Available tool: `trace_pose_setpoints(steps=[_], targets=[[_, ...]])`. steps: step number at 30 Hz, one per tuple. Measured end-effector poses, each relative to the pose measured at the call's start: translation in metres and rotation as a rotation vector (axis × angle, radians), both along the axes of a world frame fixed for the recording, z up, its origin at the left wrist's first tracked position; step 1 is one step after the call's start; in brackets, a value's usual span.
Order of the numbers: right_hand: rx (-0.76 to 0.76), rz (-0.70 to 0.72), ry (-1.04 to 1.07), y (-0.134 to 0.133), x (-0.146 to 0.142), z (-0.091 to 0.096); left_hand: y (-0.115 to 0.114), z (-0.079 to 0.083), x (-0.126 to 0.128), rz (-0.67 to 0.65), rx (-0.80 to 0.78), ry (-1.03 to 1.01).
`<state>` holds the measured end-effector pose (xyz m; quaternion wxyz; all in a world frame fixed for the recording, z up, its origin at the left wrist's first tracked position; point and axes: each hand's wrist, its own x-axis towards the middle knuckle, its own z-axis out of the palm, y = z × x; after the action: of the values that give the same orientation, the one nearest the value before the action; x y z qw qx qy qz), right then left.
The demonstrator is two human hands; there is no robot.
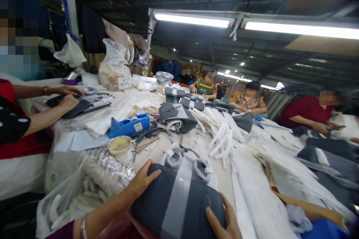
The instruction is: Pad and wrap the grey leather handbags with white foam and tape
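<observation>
A dark grey padded bag piece [157, 201] with a pale grey band down its middle lies at the near edge of the table. My left hand [140, 181] grips its upper left corner, thumb on top. My right hand [224, 222] holds its lower right edge, thumb pressed on the face. Two wrapped grey straps [175, 157] stick out beyond its far side.
A blue tape dispenser [129, 125], a round tub of paste [120, 144] and a clear bag of shiny parts [112, 166] sit to the left. White strips [221, 130] and grey bags [176, 115] cover the long table. Several people work around it.
</observation>
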<state>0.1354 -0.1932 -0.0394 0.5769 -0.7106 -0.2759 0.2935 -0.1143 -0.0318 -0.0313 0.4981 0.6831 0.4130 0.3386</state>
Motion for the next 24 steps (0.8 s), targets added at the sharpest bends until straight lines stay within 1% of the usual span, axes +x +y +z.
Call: trace_pose_setpoints(steps=[2,3,5,6,7,8,9,10,11,12,14,15,16,17,18,20,22,24], targets=[[-0.013,0.043,0.072,-0.002,-0.003,0.007,-0.006,0.006,-0.007,0.021,0.096,0.187],[-0.027,0.056,0.096,-0.004,-0.003,0.01,-0.007,0.012,-0.009,0.044,0.194,0.314],[-0.052,0.044,0.099,-0.01,-0.002,0.011,-0.005,0.033,-0.003,0.097,0.479,0.541],[-0.062,0.022,0.089,-0.013,-0.002,0.01,-0.003,0.046,0.007,0.113,0.635,0.6],[-0.072,-0.006,0.08,-0.015,-0.002,0.01,-0.001,0.059,0.022,0.088,0.766,0.616],[-0.083,-0.028,0.082,-0.017,-0.003,0.009,0.001,0.071,0.041,0.012,0.857,0.603],[-0.093,-0.034,0.098,-0.018,-0.004,0.01,0.003,0.082,0.064,-0.118,0.913,0.57],[-0.102,-0.029,0.124,-0.019,-0.005,0.011,0.004,0.089,0.09,-0.29,0.938,0.533],[-0.109,-0.018,0.152,-0.019,-0.006,0.013,0.005,0.094,0.116,-0.459,0.949,0.483],[-0.112,-0.007,0.178,-0.018,-0.007,0.015,0.005,0.094,0.142,-0.629,0.959,0.438],[-0.108,0.013,0.222,-0.017,-0.005,0.02,0.006,0.087,0.187,-0.928,0.982,0.404],[-0.105,0.022,0.242,-0.016,-0.004,0.022,0.007,0.08,0.204,-1.041,1.0,0.416],[-0.102,0.036,0.266,-0.016,-0.001,0.024,0.009,0.072,0.217,-1.125,1.016,0.446],[-0.097,0.055,0.294,-0.015,0.002,0.025,0.011,0.065,0.226,-1.178,1.026,0.488],[-0.087,0.078,0.324,-0.014,0.005,0.025,0.013,0.059,0.231,-1.204,1.027,0.531],[-0.064,0.117,0.374,-0.011,0.012,0.024,0.016,0.052,0.234,-1.216,1.007,0.594],[-0.058,0.132,0.394,-0.007,0.017,0.021,0.017,0.052,0.231,-1.21,0.977,0.612],[-0.064,0.126,0.389,-0.004,0.02,0.019,0.016,0.055,0.228,-1.22,0.957,0.603]])
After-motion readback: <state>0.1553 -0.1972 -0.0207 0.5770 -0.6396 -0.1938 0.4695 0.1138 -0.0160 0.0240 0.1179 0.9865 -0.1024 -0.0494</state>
